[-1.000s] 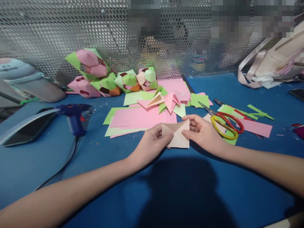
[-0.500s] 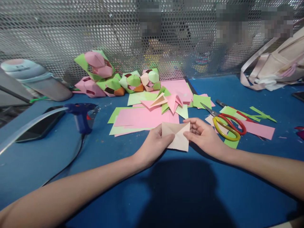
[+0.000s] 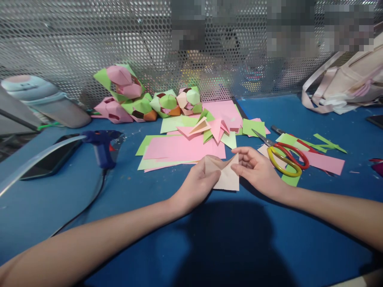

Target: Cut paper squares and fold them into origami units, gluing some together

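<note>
A small square of pale pink paper [image 3: 226, 182] with diagonal creases is held up between my two hands above the blue table. My left hand [image 3: 202, 177] pinches its left side, thumb on the near face. On the right side, my right hand [image 3: 254, 170] grips it between thumb and curled fingers. The upper edge of the paper sinks inward in the middle, leaving a pointed corner at each side. Just beyond lie stacked pink and green paper sheets [image 3: 182, 148], with folded pink and green paper pieces [image 3: 220, 128] on top.
Scissors [image 3: 287, 157] with red and yellow handles lie among paper scraps [image 3: 324, 161] at right. A blue glue gun [image 3: 103, 147] stands at left near a dark phone [image 3: 52, 159]. Folded paper balls [image 3: 140, 105] line the back by a perforated metal screen [image 3: 143, 48]. A pale bag [image 3: 353, 79] sits far right.
The upper edge of the paper has bent inward between my hands, where it was nearly straight before. Both hands keep their hold in almost the same place.
</note>
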Available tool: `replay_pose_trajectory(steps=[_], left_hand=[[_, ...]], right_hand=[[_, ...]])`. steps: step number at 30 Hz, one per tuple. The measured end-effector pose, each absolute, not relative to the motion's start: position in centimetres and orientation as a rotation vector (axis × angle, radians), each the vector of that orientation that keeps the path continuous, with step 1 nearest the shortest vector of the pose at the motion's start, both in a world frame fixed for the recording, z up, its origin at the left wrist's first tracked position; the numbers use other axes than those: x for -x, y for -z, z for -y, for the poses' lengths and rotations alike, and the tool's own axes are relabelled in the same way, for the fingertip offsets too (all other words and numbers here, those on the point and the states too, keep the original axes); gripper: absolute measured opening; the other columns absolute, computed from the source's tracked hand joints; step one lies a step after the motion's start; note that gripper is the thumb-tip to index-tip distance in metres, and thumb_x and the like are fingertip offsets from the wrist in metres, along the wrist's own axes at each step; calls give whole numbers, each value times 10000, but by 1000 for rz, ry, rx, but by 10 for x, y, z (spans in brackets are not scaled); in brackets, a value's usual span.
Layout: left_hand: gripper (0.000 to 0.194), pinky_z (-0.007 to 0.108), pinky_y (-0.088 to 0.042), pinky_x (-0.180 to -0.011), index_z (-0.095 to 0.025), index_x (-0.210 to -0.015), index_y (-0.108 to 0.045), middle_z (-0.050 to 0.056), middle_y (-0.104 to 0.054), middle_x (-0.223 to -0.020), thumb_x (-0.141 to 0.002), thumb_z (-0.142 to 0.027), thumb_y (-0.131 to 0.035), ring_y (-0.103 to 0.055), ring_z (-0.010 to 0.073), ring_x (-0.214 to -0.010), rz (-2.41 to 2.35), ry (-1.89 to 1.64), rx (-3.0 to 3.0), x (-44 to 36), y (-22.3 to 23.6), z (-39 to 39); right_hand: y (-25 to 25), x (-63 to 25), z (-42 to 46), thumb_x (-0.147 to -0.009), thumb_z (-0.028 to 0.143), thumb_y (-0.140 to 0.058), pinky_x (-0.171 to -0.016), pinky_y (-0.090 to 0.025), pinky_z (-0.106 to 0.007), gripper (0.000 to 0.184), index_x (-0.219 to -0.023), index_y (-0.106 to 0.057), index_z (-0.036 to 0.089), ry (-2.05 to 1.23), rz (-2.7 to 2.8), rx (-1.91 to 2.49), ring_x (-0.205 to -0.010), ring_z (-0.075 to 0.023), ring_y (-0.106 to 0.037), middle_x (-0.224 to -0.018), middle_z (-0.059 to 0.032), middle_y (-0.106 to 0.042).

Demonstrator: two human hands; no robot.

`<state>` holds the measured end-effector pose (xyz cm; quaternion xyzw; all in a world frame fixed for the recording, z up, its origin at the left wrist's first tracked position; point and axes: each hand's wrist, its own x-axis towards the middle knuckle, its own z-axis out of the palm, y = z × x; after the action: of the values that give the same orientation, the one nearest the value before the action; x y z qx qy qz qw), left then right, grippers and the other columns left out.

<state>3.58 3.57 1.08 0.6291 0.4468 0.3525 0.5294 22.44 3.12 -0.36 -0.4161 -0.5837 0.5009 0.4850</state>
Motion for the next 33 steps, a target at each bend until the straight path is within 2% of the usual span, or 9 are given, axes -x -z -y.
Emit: replay_pose_trajectory(steps=[5,9,12,14,18,22,27,33], left_hand=[[223,222,-403,-617,-195,-1026,-556,-13,-575,-854,-839,-158,-440,-498,113,-695,-1143,-812,-1590,-33,-10,-33],[227,256,-425,-720,-194,-1088,-545,24,-603,-1009,-905,-227,-414,-549,146,-847,-1116,-815,-1721,-33,-10,-29],[169,269,-418,-824,-174,-968,-554,51,-585,-1114,-937,-260,-411,-550,154,-953,-1046,-851,-1819,-35,-10,-28],[161,271,-420,-819,-169,-933,-543,55,-590,-1081,-945,-258,-409,-550,145,-917,-1014,-853,-1850,-36,-10,-28],[147,257,-412,-684,-173,-1002,-533,21,-581,-877,-937,-256,-430,-513,128,-745,-1010,-815,-1859,-37,-10,-27],[146,241,-383,-612,-171,-895,-542,-22,-490,-718,-931,-277,-449,-444,110,-640,-999,-798,-1836,-38,-11,-26],[196,251,-400,-670,-169,-776,-490,-7,-509,-759,-930,-286,-459,-467,115,-704,-956,-812,-1802,-38,-13,-27],[198,256,-401,-682,-169,-782,-500,0,-533,-774,-903,-326,-500,-490,130,-738,-1006,-784,-1757,-37,-15,-28]], right_hand=[[1,-224,-30,-824,225,-658,-648,-480,-215,293,-1087,-531,203,-1235,1401,1000,-698,-81,-589,-804,27,-631],[-1,-224,-30,-812,253,-680,-650,-489,-220,196,-974,-591,189,-1173,1410,1001,-722,-92,-604,-841,2,-654],[-5,-225,-28,-824,275,-671,-679,-500,-230,138,-926,-636,189,-1093,1479,1028,-757,-105,-614,-856,-8,-662],[-8,-225,-26,-833,286,-662,-700,-504,-239,127,-922,-657,195,-1063,1530,1032,-774,-112,-618,-865,-10,-669],[-14,-224,-24,-851,283,-644,-699,-492,-243,106,-917,-679,208,-1047,1594,997,-775,-113,-608,-861,-3,-663],[-17,-223,-21,-865,269,-625,-685,-477,-248,89,-900,-680,210,-1045,1642,973,-770,-114,-595,-852,-1,-635],[-22,-222,-16,-879,233,-585,-685,-475,-270,92,-893,-667,191,-973,1747,961,-767,-129,-583,-843,-19,-619],[-22,-219,-15,-803,210,-662,-636,-461,-266,140,-939,-633,195,-853,1823,996,-701,-122,-528,-831,-10,-587]])
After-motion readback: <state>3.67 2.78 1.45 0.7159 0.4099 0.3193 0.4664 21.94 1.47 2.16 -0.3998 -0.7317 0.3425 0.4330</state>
